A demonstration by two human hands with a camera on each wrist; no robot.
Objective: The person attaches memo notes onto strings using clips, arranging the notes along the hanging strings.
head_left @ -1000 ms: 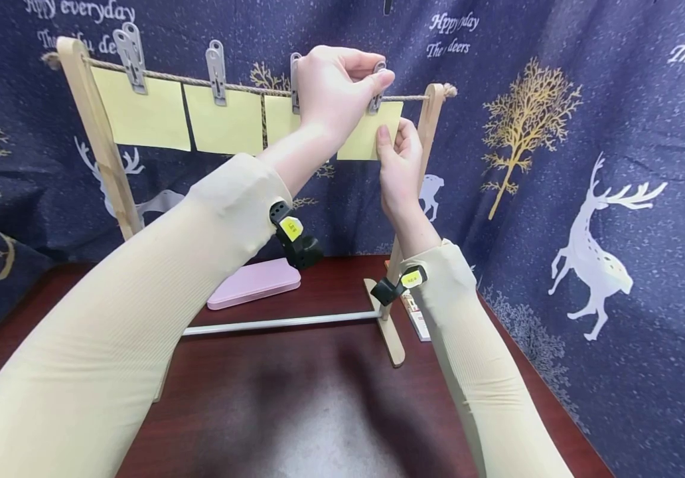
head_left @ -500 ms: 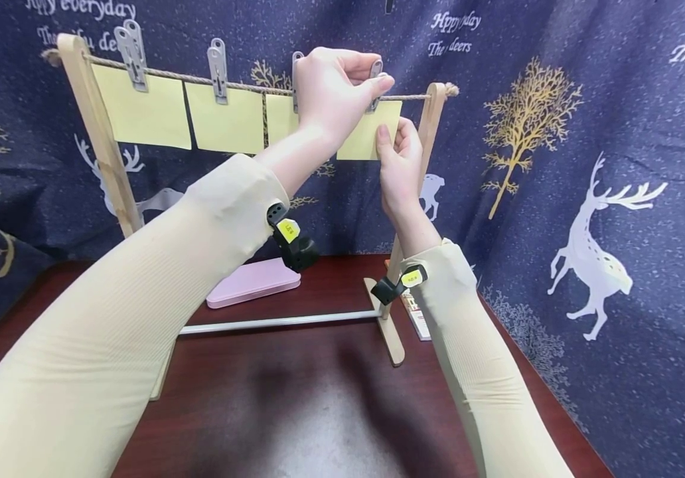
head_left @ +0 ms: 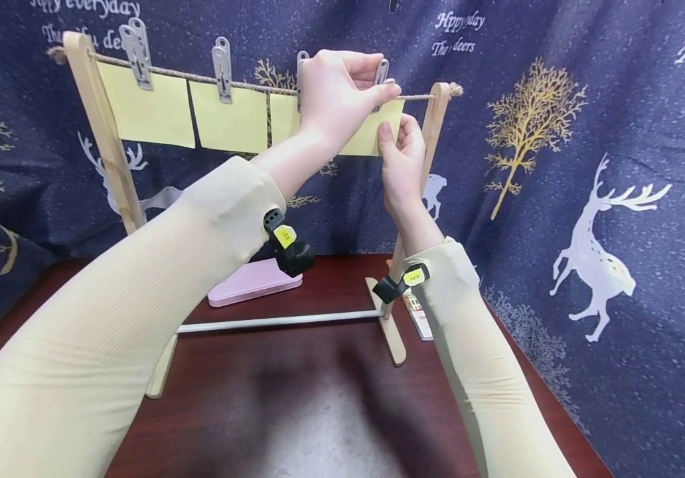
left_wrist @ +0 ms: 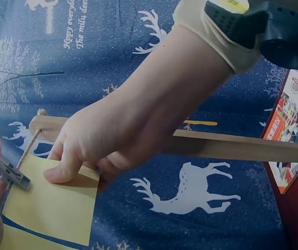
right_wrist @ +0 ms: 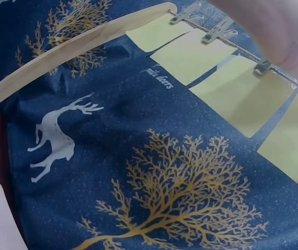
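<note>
My left hand pinches a grey clip between thumb and fingers at the right end of the rope. In the left wrist view, this clip sits over the rope at the top edge of a yellow paper sheet. My right hand pinches that sheet near its right side, thumb in front. More yellow sheets hang to the left, held by clips. The left hand partly covers the third sheet and its clip.
The rope runs between two wooden posts, with a white bar low down. On the dark red table lies a pink case. A printed booklet lies behind the right post. Patterned blue cloth hangs behind.
The head view has shifted slightly. Both hands keep their hold on the same clip and sheet, and the sheet's lower edge sits a touch higher.
</note>
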